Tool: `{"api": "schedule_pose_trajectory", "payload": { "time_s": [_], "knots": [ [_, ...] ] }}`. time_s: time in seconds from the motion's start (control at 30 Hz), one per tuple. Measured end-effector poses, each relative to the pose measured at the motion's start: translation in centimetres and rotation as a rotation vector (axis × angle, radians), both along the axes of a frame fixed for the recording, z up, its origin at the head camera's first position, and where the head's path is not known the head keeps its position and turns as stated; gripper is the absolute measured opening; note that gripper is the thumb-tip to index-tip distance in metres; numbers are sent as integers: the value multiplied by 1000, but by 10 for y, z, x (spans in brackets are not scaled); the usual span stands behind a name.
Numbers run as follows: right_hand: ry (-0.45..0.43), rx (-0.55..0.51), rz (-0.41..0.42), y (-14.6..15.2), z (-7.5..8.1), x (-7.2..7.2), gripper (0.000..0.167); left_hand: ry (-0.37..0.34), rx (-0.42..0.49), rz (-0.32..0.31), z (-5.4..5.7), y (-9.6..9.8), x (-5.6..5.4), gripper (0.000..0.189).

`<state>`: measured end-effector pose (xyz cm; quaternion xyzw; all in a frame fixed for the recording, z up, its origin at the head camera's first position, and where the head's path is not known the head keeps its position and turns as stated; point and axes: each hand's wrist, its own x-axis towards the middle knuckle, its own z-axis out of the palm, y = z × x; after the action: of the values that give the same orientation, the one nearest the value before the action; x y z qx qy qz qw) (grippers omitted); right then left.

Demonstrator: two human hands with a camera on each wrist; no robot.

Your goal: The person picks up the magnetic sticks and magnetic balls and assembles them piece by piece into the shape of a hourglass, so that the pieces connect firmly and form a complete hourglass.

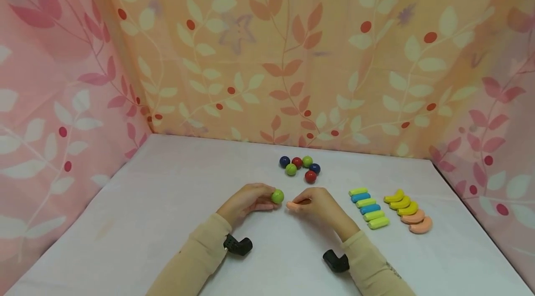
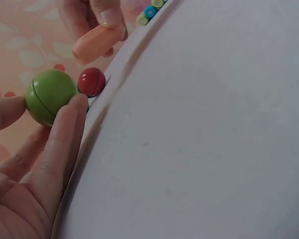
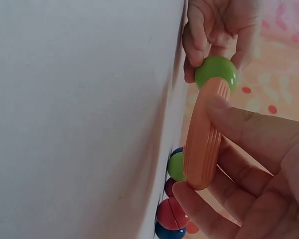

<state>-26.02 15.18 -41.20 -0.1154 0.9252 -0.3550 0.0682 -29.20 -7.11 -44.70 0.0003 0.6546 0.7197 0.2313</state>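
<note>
Two beige sleeves [image 1: 196, 254] reach in over the near edge of the tabletop [image 1: 113, 240], a black device [image 1: 238, 245] at each wrist. Over the tabletop's middle, the left hand [image 1: 252, 199] pinches a green ball [image 1: 277, 196] between thumb and fingertips, while the right hand [image 1: 319, 202] grips an orange piece [image 3: 202, 144], curved and ridged, between thumb and fingers. From the right hand, the ball lies leftward, just past one end of the piece, whose long axis points roughly toward it; the left wrist view shows the two near each other but apart. Whether either hand touches the tabletop I cannot tell. Besides the held ball, six balls cluster toward the far edge: two blue [image 1: 284, 161], two red [image 1: 310, 176] and two green [image 1: 291, 169]. Toward the right edge, and nearer the right hand than the left, six sticks lie in a row, four lime [image 1: 378, 223] and two blue [image 1: 370, 209]. Beyond them, closest to that edge, runs a line of five curved pieces: three yellow [image 1: 407, 208] and two orange [image 1: 420, 225].
</note>
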Motion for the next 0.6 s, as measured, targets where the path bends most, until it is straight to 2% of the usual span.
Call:
{"api": "schedule_pose_trajectory", "payload": {
  "time_s": [0.2, 0.33, 0.6],
  "knots": [
    [22, -29, 26, -2, -2, 0, 13, 28, -12, -14, 0, 3, 5, 29],
    [29, -23, 13, -2, -3, -1, 12, 37, -20, -37, 2, 2, 8, 30],
    [2, -21, -36, 0, -2, 0, 15, 49, 4, -51, 0, 7, 5, 33]
  ]
}}
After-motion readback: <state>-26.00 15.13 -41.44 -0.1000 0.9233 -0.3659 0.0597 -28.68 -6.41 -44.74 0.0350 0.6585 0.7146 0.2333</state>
